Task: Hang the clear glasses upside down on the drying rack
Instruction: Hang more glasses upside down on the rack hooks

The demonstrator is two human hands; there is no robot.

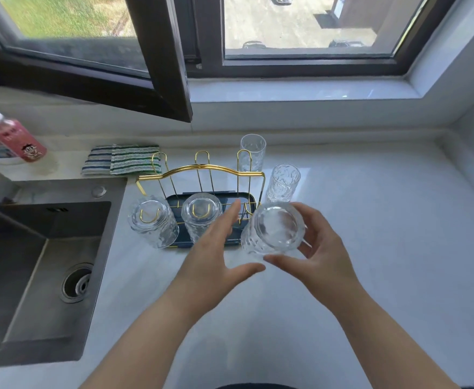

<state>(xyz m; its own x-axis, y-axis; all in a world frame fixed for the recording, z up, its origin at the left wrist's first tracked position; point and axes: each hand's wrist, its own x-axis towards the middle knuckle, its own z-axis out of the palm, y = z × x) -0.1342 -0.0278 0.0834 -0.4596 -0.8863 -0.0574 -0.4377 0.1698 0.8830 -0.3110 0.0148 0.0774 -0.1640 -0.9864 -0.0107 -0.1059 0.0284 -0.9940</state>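
Holding an inverted glass [275,227] over the rack's [202,168] front right corner, our right hand [321,252] wraps its fingers round the wall, left hand [216,248] spread and empty; it looks rigid, slick and breakable, best gripped mid-wall.

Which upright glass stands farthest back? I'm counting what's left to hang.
The smooth glass behind the rack's right corner; the textured upright glass stands nearer.
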